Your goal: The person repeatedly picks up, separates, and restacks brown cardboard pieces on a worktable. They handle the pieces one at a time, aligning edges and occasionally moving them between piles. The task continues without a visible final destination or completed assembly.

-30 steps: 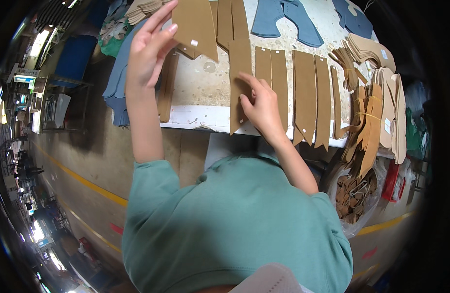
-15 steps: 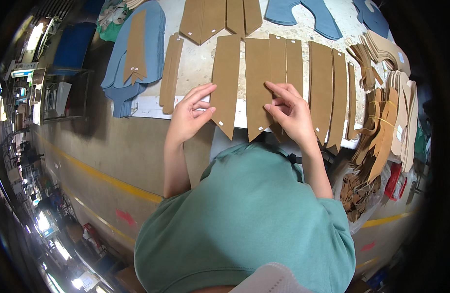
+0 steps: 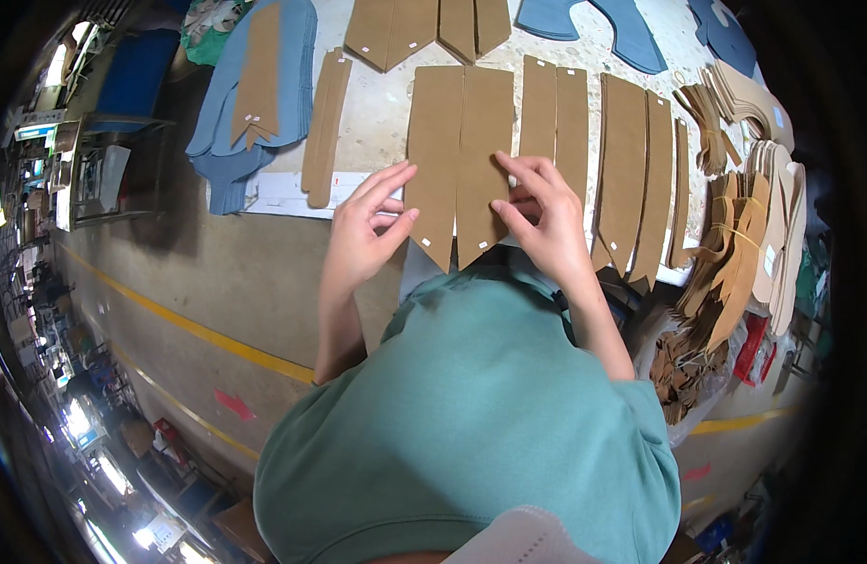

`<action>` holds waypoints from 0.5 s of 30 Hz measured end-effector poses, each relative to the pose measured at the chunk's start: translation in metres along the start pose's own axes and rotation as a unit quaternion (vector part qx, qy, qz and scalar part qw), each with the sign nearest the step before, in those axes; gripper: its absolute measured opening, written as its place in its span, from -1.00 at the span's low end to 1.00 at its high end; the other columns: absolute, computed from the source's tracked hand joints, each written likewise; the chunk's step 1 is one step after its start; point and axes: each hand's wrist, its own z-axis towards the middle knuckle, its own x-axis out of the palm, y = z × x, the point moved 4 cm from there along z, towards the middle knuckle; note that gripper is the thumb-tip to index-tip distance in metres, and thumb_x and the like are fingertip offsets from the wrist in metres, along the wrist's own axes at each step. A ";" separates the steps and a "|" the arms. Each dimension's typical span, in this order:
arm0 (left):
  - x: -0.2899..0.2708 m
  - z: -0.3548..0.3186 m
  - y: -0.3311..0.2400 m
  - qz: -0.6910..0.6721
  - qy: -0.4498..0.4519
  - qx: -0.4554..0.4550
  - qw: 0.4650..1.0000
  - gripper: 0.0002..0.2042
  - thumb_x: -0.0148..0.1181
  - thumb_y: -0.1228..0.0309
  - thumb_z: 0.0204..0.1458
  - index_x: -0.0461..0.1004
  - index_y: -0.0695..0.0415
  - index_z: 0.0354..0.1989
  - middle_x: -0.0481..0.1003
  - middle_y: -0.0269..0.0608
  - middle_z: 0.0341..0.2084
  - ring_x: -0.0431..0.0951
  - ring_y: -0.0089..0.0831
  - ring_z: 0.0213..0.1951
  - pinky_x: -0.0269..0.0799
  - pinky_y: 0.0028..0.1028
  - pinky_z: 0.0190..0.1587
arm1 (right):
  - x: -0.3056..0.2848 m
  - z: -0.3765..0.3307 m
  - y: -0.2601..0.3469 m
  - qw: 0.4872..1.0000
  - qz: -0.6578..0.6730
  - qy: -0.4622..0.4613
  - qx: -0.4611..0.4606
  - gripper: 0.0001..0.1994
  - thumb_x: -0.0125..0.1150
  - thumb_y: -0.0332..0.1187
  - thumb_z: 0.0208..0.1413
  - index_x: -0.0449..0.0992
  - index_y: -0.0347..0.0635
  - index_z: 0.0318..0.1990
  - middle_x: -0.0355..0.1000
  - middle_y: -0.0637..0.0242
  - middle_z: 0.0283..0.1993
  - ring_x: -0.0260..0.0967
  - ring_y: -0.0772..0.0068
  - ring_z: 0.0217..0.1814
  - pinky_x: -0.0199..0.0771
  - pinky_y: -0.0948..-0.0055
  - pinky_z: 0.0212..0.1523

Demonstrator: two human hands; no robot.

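Two brown leather-like panels with slanted lower ends lie side by side in front of me. My left hand [image 3: 369, 224] is at the outer edge of the left panel [image 3: 435, 150], thumb and forefinger tips on its border. My right hand [image 3: 544, 211] has its thumb and forefinger on the right panel [image 3: 485, 122], near its outer edge, the other fingers curled beside it. A narrow gap separates the panels toward their lower points, which reach past the table edge. A small white sticker marks each lower end.
More brown strips [image 3: 623, 160] lie to the right, with banded bundles [image 3: 734, 235] beyond. Blue pieces [image 3: 297, 85] are stacked at the left, near a thin brown strip [image 3: 326, 132]. Further brown panels [image 3: 391, 33] lie at the back. A plastic bag of scraps [image 3: 687, 371] is beside the table.
The right panel has moved left with my right hand, away from the narrower strips, and now sits against the left panel. My left hand stays at the left panel's edge.
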 end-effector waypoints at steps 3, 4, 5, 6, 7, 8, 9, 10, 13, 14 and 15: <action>-0.004 0.000 -0.010 0.150 -0.081 0.114 0.979 -0.58 0.22 0.56 0.07 0.46 0.21 0.15 0.39 -0.10 0.17 0.53 -0.42 -0.02 0.51 -0.47 -0.02 | -0.018 0.000 0.003 0.995 -0.072 -0.050 -0.046 -0.58 0.27 -0.55 0.04 0.48 -0.22 0.12 0.37 0.17 -0.03 0.47 0.30 -0.19 0.54 0.40 -0.14; -0.005 0.001 -0.010 0.160 -0.102 0.113 0.975 -0.60 0.24 0.52 0.07 0.47 0.19 0.13 0.41 -0.09 0.15 0.54 -0.34 -0.01 0.51 -0.42 -0.02 | -0.027 0.002 0.001 0.987 -0.142 -0.070 -0.038 -0.59 0.27 -0.52 0.04 0.50 -0.20 0.10 0.38 0.17 -0.04 0.43 0.23 -0.12 0.49 0.34 -0.06; -0.008 0.003 -0.011 0.167 -0.124 0.121 0.971 -0.61 0.26 0.47 0.06 0.49 0.16 0.11 0.43 -0.07 0.13 0.54 -0.27 -0.01 0.52 -0.37 -0.03 | -0.036 0.004 0.000 0.974 -0.203 -0.089 -0.043 -0.61 0.28 -0.50 0.04 0.51 -0.19 0.08 0.38 0.16 -0.04 0.40 0.16 -0.05 0.45 0.29 0.01; -0.009 0.005 -0.011 0.174 -0.146 0.126 0.966 -0.62 0.28 0.43 0.05 0.51 0.14 0.09 0.45 -0.06 0.10 0.54 -0.19 0.00 0.52 -0.33 -0.03 | -0.042 0.003 0.001 0.959 -0.261 -0.089 -0.060 -0.61 0.27 -0.48 0.05 0.52 -0.15 0.09 0.39 0.19 -0.01 0.39 0.18 -0.03 0.44 0.30 0.03; -0.009 0.006 -0.011 0.183 -0.138 0.122 0.966 -0.63 0.26 0.45 0.07 0.50 0.16 0.09 0.46 -0.07 0.09 0.54 -0.23 0.00 0.50 -0.35 -0.01 | -0.048 0.003 0.000 0.943 -0.315 -0.089 -0.052 -0.61 0.27 -0.47 0.07 0.52 -0.11 0.10 0.40 0.21 0.02 0.38 0.21 -0.01 0.43 0.32 0.05; -0.007 0.008 -0.011 0.190 -0.129 0.117 0.966 -0.65 0.23 0.46 0.09 0.50 0.18 0.08 0.47 -0.09 0.07 0.54 -0.27 0.01 0.49 -0.37 0.02 | -0.049 0.003 -0.004 0.955 -0.285 -0.077 -0.026 -0.60 0.28 -0.45 0.04 0.53 -0.07 0.09 0.39 0.22 0.07 0.29 0.10 0.12 0.35 0.23 0.16; -0.006 0.009 -0.010 0.193 -0.120 0.105 0.968 -0.67 0.21 0.47 0.11 0.50 0.20 0.08 0.48 -0.10 0.06 0.54 -0.32 0.01 0.47 -0.39 0.04 | -0.048 0.003 -0.003 0.948 -0.307 -0.063 -0.054 -0.60 0.28 -0.45 0.04 0.53 -0.05 0.09 0.38 0.24 0.09 0.27 0.09 0.13 0.35 0.22 0.16; -0.003 0.010 -0.011 0.191 -0.118 0.111 0.968 -0.67 0.22 0.48 0.11 0.50 0.20 0.07 0.49 -0.11 0.04 0.54 -0.32 0.00 0.47 -0.39 0.03 | -0.047 0.004 -0.001 0.940 -0.329 -0.050 -0.077 -0.60 0.28 -0.46 0.04 0.53 -0.03 0.09 0.38 0.25 0.10 0.26 0.08 0.14 0.35 0.20 0.17; 0.004 0.013 -0.011 0.176 -0.114 0.112 0.971 -0.66 0.24 0.46 0.09 0.51 0.18 0.06 0.51 -0.11 0.01 0.55 -0.31 -0.02 0.49 -0.38 0.00 | -0.045 0.007 0.000 0.934 -0.344 -0.022 -0.087 -0.61 0.25 -0.49 0.02 0.53 0.02 0.05 0.36 0.31 0.12 0.21 0.03 0.18 0.34 0.14 0.18; 0.006 0.014 -0.012 0.173 -0.112 0.113 0.972 -0.66 0.26 0.44 0.07 0.51 0.17 0.05 0.51 -0.11 0.01 0.55 -0.27 -0.02 0.50 -0.36 -0.02 | -0.046 0.009 0.000 0.933 -0.348 -0.015 -0.085 -0.62 0.25 -0.50 0.02 0.53 0.01 0.05 0.36 0.31 0.12 0.22 0.03 0.17 0.34 0.15 0.18; 0.007 0.014 -0.012 0.170 -0.110 0.115 0.973 -0.65 0.27 0.42 0.06 0.51 0.16 0.05 0.51 -0.11 0.00 0.55 -0.24 -0.03 0.50 -0.33 -0.04 | -0.047 0.011 0.001 0.933 -0.349 -0.010 -0.088 -0.62 0.24 -0.50 0.02 0.53 0.01 0.04 0.36 0.31 0.12 0.22 0.03 0.17 0.34 0.15 0.17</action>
